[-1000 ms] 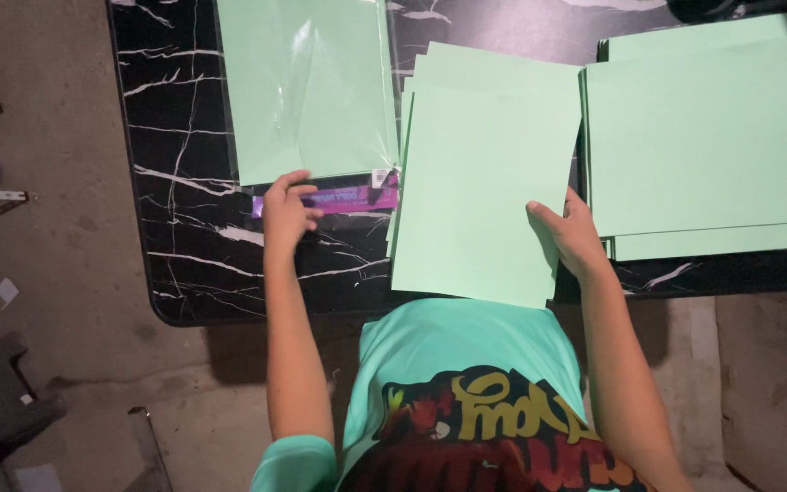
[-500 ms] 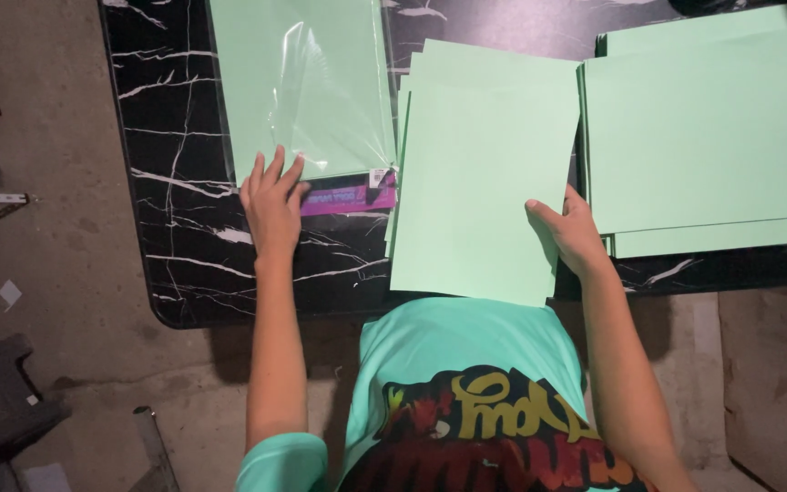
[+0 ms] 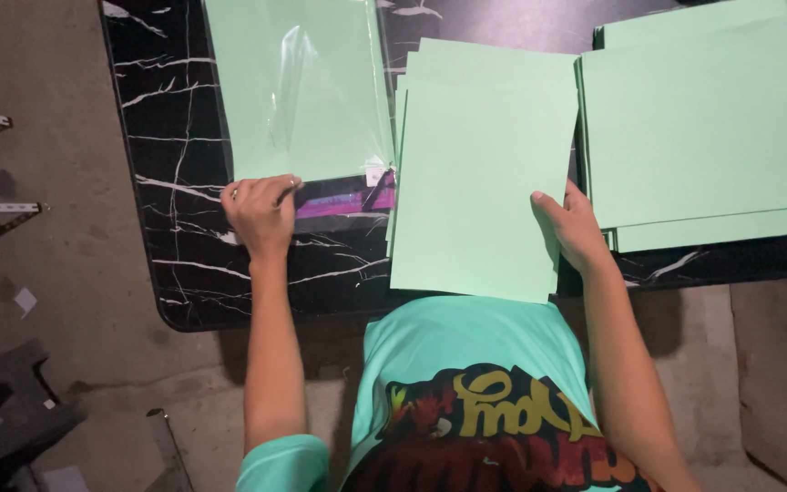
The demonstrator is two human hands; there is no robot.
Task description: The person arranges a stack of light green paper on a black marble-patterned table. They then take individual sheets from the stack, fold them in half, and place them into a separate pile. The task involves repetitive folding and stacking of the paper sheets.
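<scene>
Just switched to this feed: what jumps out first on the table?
Mint-green paper everywhere on a black marbled table: a middle stack of sheets under the right hand, and a bigger stack at the right. At the left, the left hand grips the near edge of a clear plastic sleeve of green paper.

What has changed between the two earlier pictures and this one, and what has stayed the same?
The left hand slid left along the near edge of the clear-wrapped green paper pack; its fingers now curl over that edge near the corner. The right hand stayed at the right edge of the middle green sheet stack. The right-hand stack and black marbled table did not move.
</scene>
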